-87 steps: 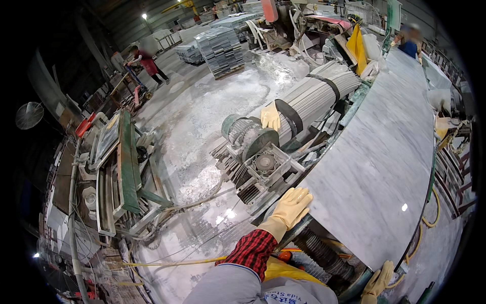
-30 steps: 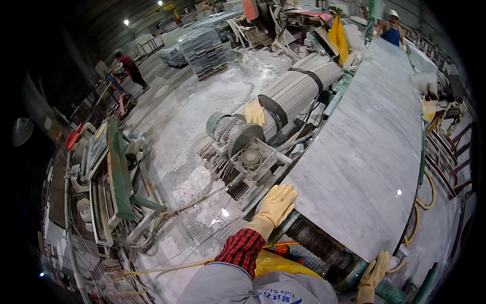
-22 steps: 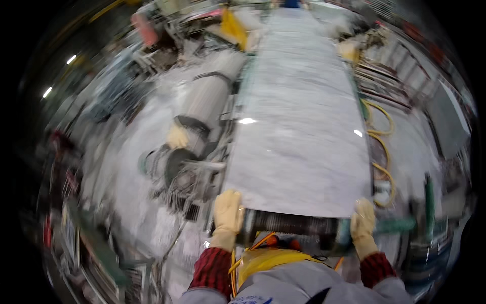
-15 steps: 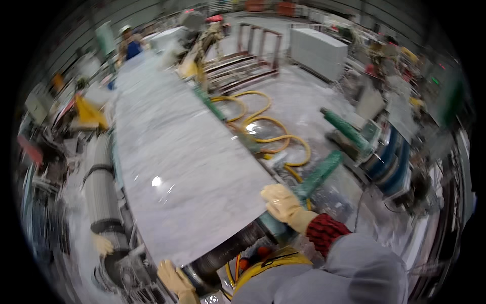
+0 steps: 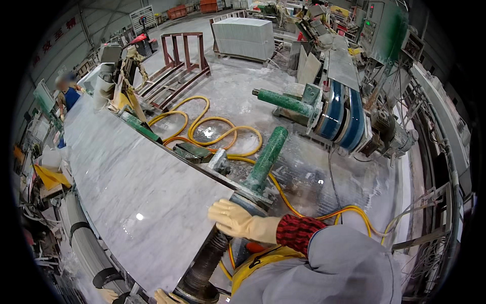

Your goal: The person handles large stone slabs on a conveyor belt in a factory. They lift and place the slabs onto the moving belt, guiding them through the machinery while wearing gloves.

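Note:
A long, glossy white-grey marble slab point(image 5: 147, 192) stretches from near me to the far left. At its near right corner my right hand point(image 5: 233, 218), in a cream rubber glove with a red-and-black cuff, is closed around the edge, thumb side hidden. My left hand point(image 5: 166, 298), in the same kind of glove, rests at the slab's other near corner; only its fingers show at the lower rim, bent at the edge. Below the near edge, between my hands, lies a dark ribbed roller point(image 5: 206, 263). Another cream glove point(image 5: 108, 295) shows further left; whether a hand fills it I cannot tell.
Right of the slab stand a green roller post point(image 5: 268, 154) and a yellow hose point(image 5: 243, 139) looped over the wet floor. Further right is a machine with blue belts point(image 5: 334, 114). A rusty metal rack point(image 5: 177, 71) and white block stack point(image 5: 245, 38) stand behind. A person point(image 5: 68, 96) stands far left.
The view has swung to the right, so slab and machines sit further left in it. Both hands have stayed at the slab's near corners. The picture is sharper now.

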